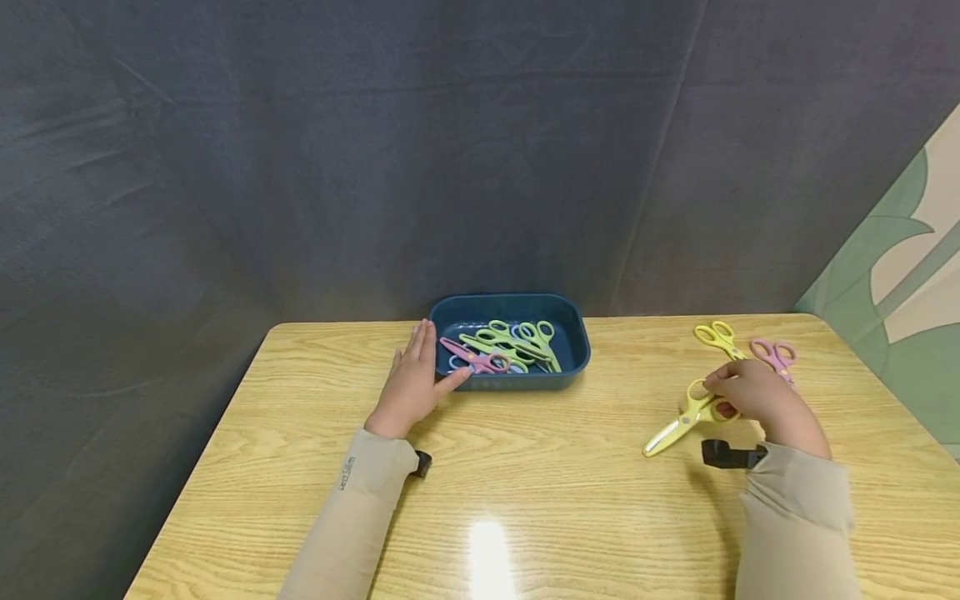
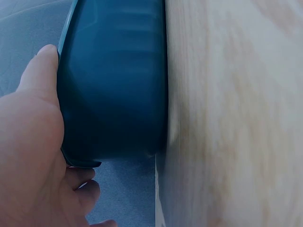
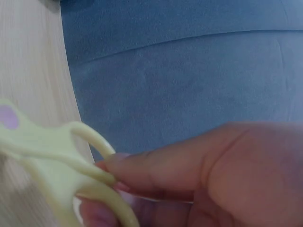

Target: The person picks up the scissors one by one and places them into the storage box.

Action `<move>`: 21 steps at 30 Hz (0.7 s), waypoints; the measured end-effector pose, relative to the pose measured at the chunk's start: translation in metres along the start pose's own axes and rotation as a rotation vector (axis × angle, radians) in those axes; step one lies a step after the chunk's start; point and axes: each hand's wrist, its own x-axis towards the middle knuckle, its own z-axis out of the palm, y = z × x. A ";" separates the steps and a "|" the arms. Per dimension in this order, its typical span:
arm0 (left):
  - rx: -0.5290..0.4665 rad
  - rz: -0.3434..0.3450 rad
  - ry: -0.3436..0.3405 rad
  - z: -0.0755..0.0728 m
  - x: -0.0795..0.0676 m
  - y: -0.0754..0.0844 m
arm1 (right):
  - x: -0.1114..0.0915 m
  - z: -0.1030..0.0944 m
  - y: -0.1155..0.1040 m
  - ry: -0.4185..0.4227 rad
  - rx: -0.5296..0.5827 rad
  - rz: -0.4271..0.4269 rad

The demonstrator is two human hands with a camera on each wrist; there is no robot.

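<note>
A pair of yellow scissors (image 1: pixel 684 422) is pinched at its handle loops by my right hand (image 1: pixel 759 392), blades pointing toward the front left. In the right wrist view the thumb and fingers close on the loops of these scissors (image 3: pixel 52 151). My left hand (image 1: pixel 408 379) rests against the left end of a dark blue bin (image 1: pixel 525 382), its fingers straight along the side and the thumb at the front rim. The left wrist view shows the bin's wall (image 2: pixel 113 85) beside that thumb. Inside the bin lie pink scissors (image 1: pixel 474 357) on top of several green scissors (image 1: pixel 540 335) and some light blue ones.
Beyond the right hand lie another pair of yellow scissors (image 1: pixel 718 336) and a pair of pink scissors (image 1: pixel 774 353) on the wooden table (image 1: pixel 570 492). A dark grey cloth (image 1: pixel 480 167) hangs behind the table's back edge.
</note>
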 end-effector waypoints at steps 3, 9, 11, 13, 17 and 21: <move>0.001 0.000 0.002 0.000 0.000 0.000 | 0.001 0.002 -0.001 0.020 0.019 -0.012; 0.010 0.006 0.018 0.000 -0.001 0.001 | 0.003 0.006 -0.001 0.064 0.033 -0.025; 0.015 0.008 0.024 0.000 0.000 0.001 | 0.003 0.007 -0.002 0.076 0.036 -0.026; 0.017 0.007 0.025 0.000 0.000 0.001 | 0.004 0.008 -0.003 0.084 0.046 -0.028; 0.015 0.003 0.021 0.000 0.000 0.002 | 0.004 0.011 -0.007 0.098 0.056 -0.030; 0.018 0.004 0.023 0.000 -0.001 0.002 | 0.004 0.011 -0.010 0.108 0.055 -0.026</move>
